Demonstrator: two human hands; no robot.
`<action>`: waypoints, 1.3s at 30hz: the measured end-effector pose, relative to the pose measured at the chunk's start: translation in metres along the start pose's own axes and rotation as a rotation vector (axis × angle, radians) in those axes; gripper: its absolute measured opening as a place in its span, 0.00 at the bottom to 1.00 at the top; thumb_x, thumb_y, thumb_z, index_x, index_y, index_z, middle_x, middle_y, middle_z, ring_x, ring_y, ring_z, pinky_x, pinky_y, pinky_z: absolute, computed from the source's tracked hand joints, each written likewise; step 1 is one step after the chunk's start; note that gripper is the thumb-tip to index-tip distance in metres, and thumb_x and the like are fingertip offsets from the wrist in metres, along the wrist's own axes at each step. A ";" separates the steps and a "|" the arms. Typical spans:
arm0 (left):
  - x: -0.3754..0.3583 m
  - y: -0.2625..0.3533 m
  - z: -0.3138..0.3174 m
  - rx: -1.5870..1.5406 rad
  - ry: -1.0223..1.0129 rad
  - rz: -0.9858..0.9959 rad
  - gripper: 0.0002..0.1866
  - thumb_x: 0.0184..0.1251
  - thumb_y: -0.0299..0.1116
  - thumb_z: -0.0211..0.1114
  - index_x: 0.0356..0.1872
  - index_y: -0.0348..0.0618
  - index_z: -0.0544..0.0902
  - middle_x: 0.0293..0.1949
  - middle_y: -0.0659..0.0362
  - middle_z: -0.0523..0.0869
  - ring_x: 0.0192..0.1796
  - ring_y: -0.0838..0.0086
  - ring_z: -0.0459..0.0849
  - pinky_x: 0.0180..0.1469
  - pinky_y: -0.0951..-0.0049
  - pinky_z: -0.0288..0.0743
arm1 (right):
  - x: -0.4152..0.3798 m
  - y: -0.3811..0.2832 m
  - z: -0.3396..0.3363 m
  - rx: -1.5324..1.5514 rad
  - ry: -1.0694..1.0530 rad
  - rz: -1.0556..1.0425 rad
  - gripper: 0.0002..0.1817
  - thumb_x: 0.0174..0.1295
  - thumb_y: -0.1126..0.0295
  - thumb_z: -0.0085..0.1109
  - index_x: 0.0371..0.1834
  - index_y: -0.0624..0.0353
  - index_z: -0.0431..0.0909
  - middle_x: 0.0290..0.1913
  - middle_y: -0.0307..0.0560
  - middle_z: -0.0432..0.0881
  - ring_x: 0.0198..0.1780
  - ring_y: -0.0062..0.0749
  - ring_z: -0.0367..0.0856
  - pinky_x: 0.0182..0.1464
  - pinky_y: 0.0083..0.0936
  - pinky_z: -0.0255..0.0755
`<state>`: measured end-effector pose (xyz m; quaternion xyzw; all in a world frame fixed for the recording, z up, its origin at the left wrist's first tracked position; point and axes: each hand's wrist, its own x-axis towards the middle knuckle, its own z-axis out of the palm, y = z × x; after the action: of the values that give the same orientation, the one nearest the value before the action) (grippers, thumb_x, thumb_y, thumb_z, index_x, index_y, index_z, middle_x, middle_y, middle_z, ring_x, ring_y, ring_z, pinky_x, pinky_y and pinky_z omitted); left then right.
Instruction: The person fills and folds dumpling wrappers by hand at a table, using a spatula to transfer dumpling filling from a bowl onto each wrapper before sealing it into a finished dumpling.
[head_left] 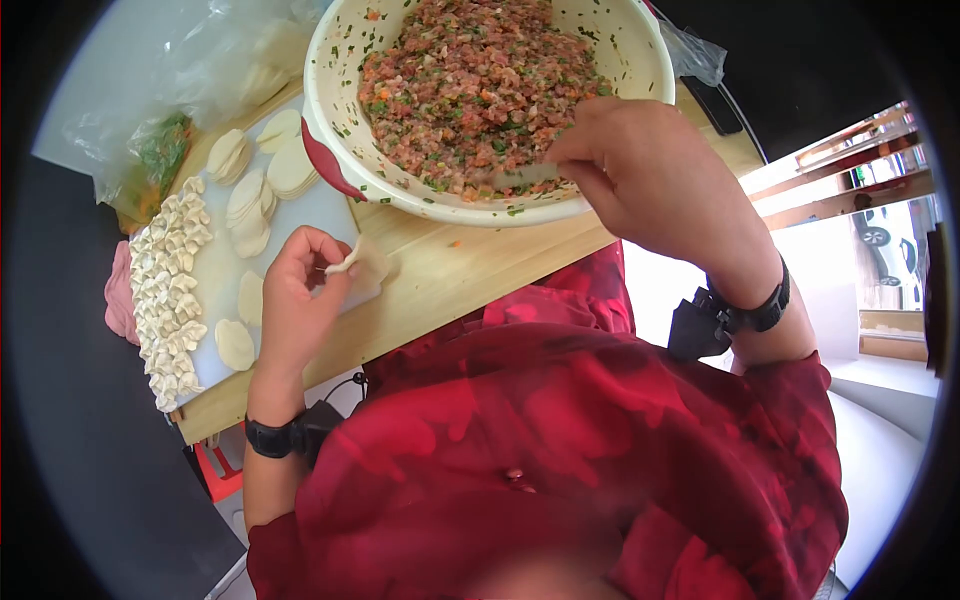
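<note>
My left hand (303, 295) pinches a thin dumpling wrapper (366, 266) by its edge, above the front of the table. Over the right rim of a large white bowl (430, 206), my right hand (655, 165) grips a thin, flat filling stick (527, 176). The stick's far end touches the minced meat filling (470, 95), which is flecked with green and orange. Round wrappers lie in overlapping piles (250, 212) on a white board (212, 255), left of the bowl. Rows of folded dumplings (170, 285) cover that board's left side.
A clear plastic bag (190, 75) lies at the back left, with something green and orange (165, 145) by it. A dark phone-like object (718, 108) rests right of the bowl. The wooden table's front edge (420, 335) runs close to my body.
</note>
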<state>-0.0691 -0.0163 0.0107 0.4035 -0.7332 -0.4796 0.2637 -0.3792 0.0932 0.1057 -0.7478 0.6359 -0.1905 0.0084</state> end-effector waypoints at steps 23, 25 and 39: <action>0.003 0.046 0.058 -0.939 -0.268 -0.602 0.20 0.77 0.32 0.54 0.62 0.28 0.70 0.55 0.46 0.83 0.57 0.60 0.84 0.59 0.66 0.81 | 0.001 0.004 0.008 0.208 -0.034 0.015 0.07 0.54 0.74 0.55 0.27 0.64 0.83 0.28 0.57 0.82 0.36 0.54 0.81 0.40 0.43 0.75; 0.003 0.050 0.060 -0.927 -0.285 -0.614 0.20 0.77 0.32 0.54 0.62 0.28 0.69 0.56 0.47 0.83 0.57 0.60 0.84 0.60 0.65 0.80 | -0.001 0.004 0.006 0.275 -0.026 0.041 0.07 0.54 0.74 0.56 0.29 0.64 0.84 0.29 0.57 0.82 0.36 0.54 0.81 0.41 0.42 0.75; 0.000 0.059 0.061 -1.253 -0.295 -0.546 0.24 0.81 0.34 0.42 0.68 0.27 0.60 0.66 0.40 0.72 0.66 0.51 0.74 0.68 0.59 0.75 | -0.029 -0.015 0.008 0.337 0.078 -0.163 0.16 0.51 0.86 0.63 0.42 0.59 0.86 0.29 0.47 0.78 0.30 0.39 0.77 0.30 0.31 0.69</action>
<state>-0.1361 0.0267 0.0399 0.2761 -0.2192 -0.9109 0.2144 -0.3665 0.1216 0.0942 -0.7769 0.5321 -0.3233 0.0937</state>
